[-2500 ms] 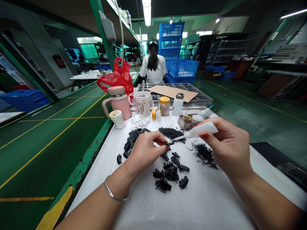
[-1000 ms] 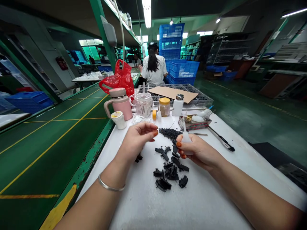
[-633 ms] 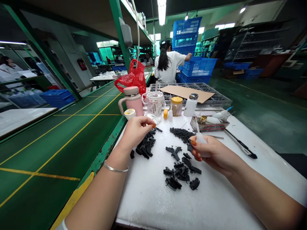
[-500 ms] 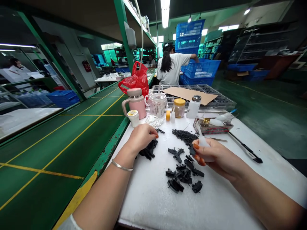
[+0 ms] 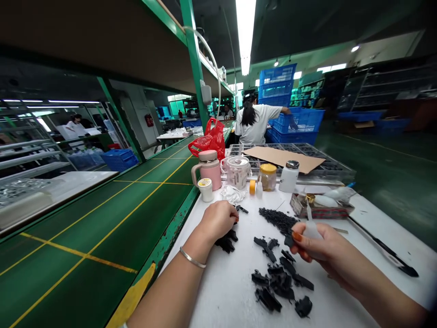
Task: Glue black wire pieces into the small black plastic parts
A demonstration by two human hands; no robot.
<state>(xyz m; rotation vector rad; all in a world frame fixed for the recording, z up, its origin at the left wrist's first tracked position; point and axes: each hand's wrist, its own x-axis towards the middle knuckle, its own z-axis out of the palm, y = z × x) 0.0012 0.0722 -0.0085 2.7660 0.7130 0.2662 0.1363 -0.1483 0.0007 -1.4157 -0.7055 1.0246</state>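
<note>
My left hand (image 5: 218, 221), a bangle on its wrist, is over a pile of black plastic parts (image 5: 227, 241) at the table's left. Its fingers are curled together, and whatever they pinch is hidden. In my right hand (image 5: 321, 243) are a small translucent squeeze bottle (image 5: 312, 228), its thin nozzle pointing up, and a black plastic part (image 5: 289, 240) between thumb and fingertips. Below that hand lies a loose group of curved black parts (image 5: 282, 282). A heap of tiny black pieces (image 5: 278, 219) spreads just behind it.
Along the back stand a pink mug (image 5: 210, 171), a clear tub (image 5: 238, 173), a yellow-lidded jar (image 5: 268, 177) and a white bottle (image 5: 289, 176). A small box (image 5: 321, 207) and a long black-handled tool (image 5: 385, 248) lie right. A green conveyor (image 5: 112, 218) runs left; a co-worker (image 5: 254, 120) is ahead.
The camera view has tilted up and shifted left, so everything appears lower and farther right. Both hands keep nearly the same pose over the table; the right still grips the squeeze bottle and black part.
</note>
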